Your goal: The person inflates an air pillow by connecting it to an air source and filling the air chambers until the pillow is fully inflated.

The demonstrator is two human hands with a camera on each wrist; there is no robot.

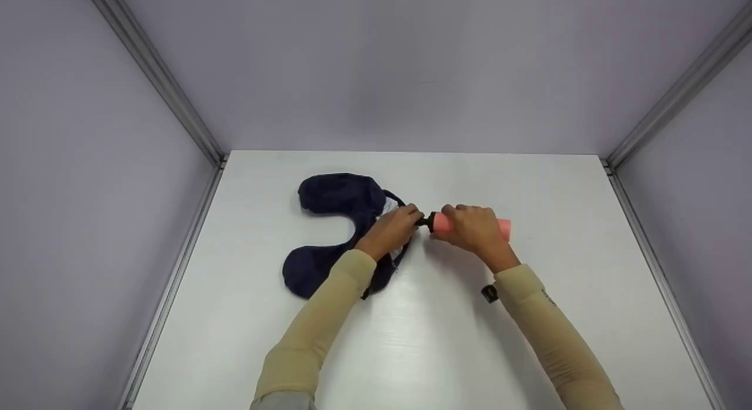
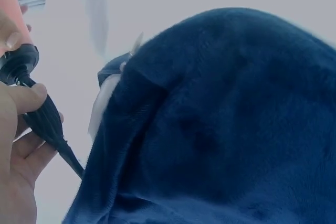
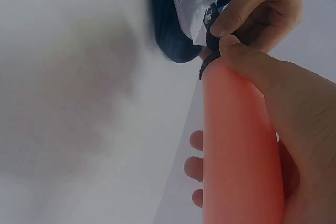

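A dark blue U-shaped neck pillow (image 1: pixel 335 222) lies flattened on the white table (image 1: pixel 423 339), left of centre; its plush cover (image 2: pixel 226 124) fills the left wrist view. My left hand (image 1: pixel 392 227) pinches the pillow's black valve (image 2: pixel 44 116) between thumb and fingers. My right hand (image 1: pixel 473 228) grips a salmon-pink cylindrical hand pump (image 1: pixel 502 227), its black nozzle (image 1: pixel 424 221) meeting the valve. In the right wrist view the pink pump (image 3: pixel 239 150) runs down the frame under my thumb, and a white label (image 3: pixel 191 9) shows beside the dark blue pillow fabric (image 3: pixel 165 35).
Pale lilac walls with metal corner rails (image 1: pixel 158 75) enclose the table on three sides. A small black strap piece (image 1: pixel 489 293) sits at my right wrist. White tabletop shows in front of and to the right of my hands.
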